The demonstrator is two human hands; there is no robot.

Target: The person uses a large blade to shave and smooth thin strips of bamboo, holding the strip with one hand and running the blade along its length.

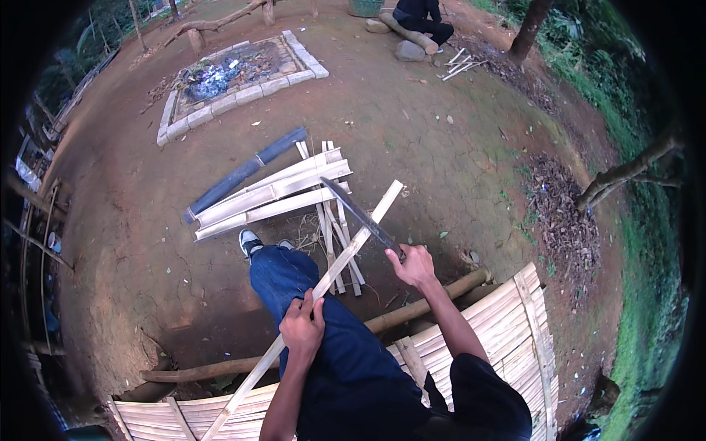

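Our left hand (302,329) closed around a long bamboo strip (323,283) slanting over our knee, our right hand (413,266) gripping a machete (359,215), its blade crossing the strip beyond both hands, split bamboo slats (268,197) farther out

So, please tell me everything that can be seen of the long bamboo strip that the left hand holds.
The bamboo strip is a long, flat, pale slat of split bamboo, straight and narrow. It lies slanted, from the bamboo platform at lower left up to the right, crossing the person's knee in blue jeans. The left hand grips it near the middle. The right hand holds a long dark blade whose edge meets the strip near its upper part. Its far end hangs over the earth near other split bamboo pieces.
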